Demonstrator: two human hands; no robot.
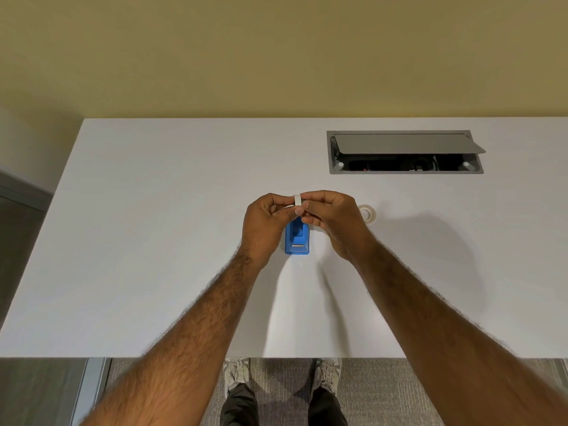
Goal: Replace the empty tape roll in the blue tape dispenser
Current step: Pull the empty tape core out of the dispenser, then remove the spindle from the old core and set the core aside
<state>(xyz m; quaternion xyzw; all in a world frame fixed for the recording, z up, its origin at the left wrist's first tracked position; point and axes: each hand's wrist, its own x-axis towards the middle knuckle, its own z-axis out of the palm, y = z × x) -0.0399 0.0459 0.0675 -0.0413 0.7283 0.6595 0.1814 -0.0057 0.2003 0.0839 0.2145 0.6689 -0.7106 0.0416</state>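
A blue tape dispenser [297,241] stands on the white table [153,241], its far end hidden under my hands. Just above it, my left hand [266,222] and my right hand [333,221] meet and pinch a small white ring, a tape roll core [297,200], held edge-on between the fingertips of both. A clear tape roll [367,214] lies flat on the table just right of my right hand, apart from it.
A grey cable box [405,152] with its lid propped open is set into the table at the back right. A yellow wall rises behind the table. My shoes and carpet show below the near edge.
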